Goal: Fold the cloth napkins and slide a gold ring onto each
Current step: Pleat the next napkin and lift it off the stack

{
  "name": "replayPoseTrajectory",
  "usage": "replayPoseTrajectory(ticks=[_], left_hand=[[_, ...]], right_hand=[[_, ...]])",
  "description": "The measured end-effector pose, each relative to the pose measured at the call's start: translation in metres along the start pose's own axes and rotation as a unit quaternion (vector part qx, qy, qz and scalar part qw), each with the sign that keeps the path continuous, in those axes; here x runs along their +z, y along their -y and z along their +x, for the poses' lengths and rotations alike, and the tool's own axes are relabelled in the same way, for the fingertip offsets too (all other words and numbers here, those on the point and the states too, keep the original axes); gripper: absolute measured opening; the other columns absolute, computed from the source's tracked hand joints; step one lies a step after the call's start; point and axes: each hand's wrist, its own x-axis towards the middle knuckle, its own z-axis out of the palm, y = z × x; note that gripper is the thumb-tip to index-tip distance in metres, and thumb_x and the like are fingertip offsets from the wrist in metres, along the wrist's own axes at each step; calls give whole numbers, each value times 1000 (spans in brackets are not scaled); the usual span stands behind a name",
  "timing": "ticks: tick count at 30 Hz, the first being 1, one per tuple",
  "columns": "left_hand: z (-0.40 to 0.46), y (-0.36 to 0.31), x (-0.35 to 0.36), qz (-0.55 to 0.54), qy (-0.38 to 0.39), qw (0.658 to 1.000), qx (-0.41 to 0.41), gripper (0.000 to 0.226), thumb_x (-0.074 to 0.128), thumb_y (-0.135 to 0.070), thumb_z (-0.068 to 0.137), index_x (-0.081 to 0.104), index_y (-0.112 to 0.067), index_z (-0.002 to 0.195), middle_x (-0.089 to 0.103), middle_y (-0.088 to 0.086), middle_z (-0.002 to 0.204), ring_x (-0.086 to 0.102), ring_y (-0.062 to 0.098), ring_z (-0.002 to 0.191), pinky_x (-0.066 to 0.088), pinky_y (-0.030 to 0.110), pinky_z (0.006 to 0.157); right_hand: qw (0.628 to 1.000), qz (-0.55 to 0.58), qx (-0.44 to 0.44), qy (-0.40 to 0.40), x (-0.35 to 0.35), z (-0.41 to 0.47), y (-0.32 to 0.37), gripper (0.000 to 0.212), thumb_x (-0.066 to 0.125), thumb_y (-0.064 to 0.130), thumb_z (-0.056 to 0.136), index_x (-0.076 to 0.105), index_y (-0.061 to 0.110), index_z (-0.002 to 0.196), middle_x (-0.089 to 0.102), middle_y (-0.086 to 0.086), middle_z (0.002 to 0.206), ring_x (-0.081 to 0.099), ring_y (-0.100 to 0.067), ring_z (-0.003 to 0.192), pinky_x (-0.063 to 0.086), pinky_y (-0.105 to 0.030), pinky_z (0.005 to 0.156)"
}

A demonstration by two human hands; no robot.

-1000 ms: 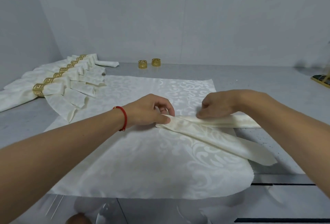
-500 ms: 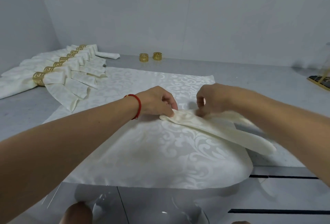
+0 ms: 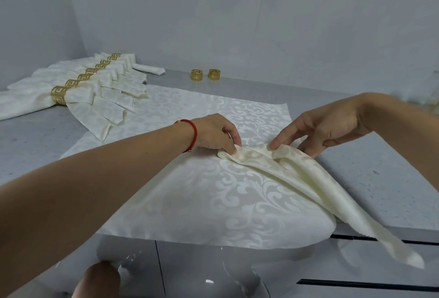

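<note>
The left hand (image 3: 217, 134) pinches the bent tip of the folded napkin (image 3: 306, 180) between thumb and fingers, pinning it on the flat napkin (image 3: 180, 193) beneath; I judge this keeps the fold from springing open. The right hand (image 3: 325, 128) has its fingers fairly straight, tips touching the upper layer just beside the pinch, pressing rather than grasping. The napkin's two tails trail toward the counter (image 3: 380, 178) edge, one hanging over it.

Two spare rings (image 3: 205, 75) wait by the wall, near enough to reach. The ringed napkins (image 3: 78, 86) lie fanned at far left.

The left fingertips are tucked under cloth, so how many layers they hold I cannot tell. The hanging tail's end is blurred.
</note>
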Motion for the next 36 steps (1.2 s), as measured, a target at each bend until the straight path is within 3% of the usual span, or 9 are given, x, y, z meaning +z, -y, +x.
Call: replayPoseTrajectory(ticks=[6,11,14,18,23,27,30,32,36], left_hand=[[-1,0,0,5,0,1000,1,14,77,-16,81,77,-26,92,57,-10,74,54,7,71,42,19,67],[2,2,0,5,7,1000,1,14,77,-18,81,76,-29,89,57,-10,77,55,10,76,43,21,71],[3,2,-1,10,9,1000,1,14,77,-18,81,76,-29,89,57,-12,74,55,9,73,42,21,69],[5,2,-1,15,12,1000,-1,14,77,-19,81,76,-30,89,58,-14,72,56,8,73,42,22,70],[4,2,-1,17,13,1000,-3,14,77,-19,81,76,-29,91,57,-13,76,56,8,76,42,22,71],[4,1,-1,17,15,1000,-6,14,77,-19,82,76,-28,92,57,-13,76,55,7,75,42,21,70],[4,2,-1,16,16,1000,-4,13,77,-19,82,76,-28,92,57,-13,75,55,7,74,42,21,69],[4,2,-1,15,19,1000,-2,14,77,-19,82,76,-28,92,58,-13,74,56,8,73,42,21,70],[3,1,-1,11,17,1000,0,14,76,-18,82,75,-30,89,56,-12,76,55,8,74,42,22,71]], right_hand=[[992,-59,-47,-98,8,8,-10,50,70,-9,89,73,25,125,71,11,128,68,-6,116,55,-25,99],[995,24,-33,-91,10,11,-16,47,48,-12,97,73,16,125,73,0,126,71,-20,113,56,-38,101],[992,48,-20,-111,10,14,-19,33,49,6,103,75,19,118,74,1,118,71,-19,99,58,-37,91],[987,-22,37,-152,8,24,-25,22,72,16,95,68,28,113,69,2,90,62,-14,73,51,-28,73],[919,-280,105,-255,12,37,-19,32,73,46,84,51,39,106,64,6,103,63,-17,93,52,-40,90],[894,-376,40,-239,25,35,-6,11,65,30,91,56,34,90,63,5,84,62,-20,79,51,-37,70],[899,-354,45,-253,29,30,1,11,67,32,89,70,31,79,67,9,80,66,-16,82,53,-33,72],[934,-271,53,-228,24,25,4,23,60,28,92,78,27,78,74,8,84,70,-15,82,57,-31,74],[986,-131,23,-101,3,15,5,38,52,-12,90,79,8,107,79,-8,104,76,-23,98,61,-31,84]])
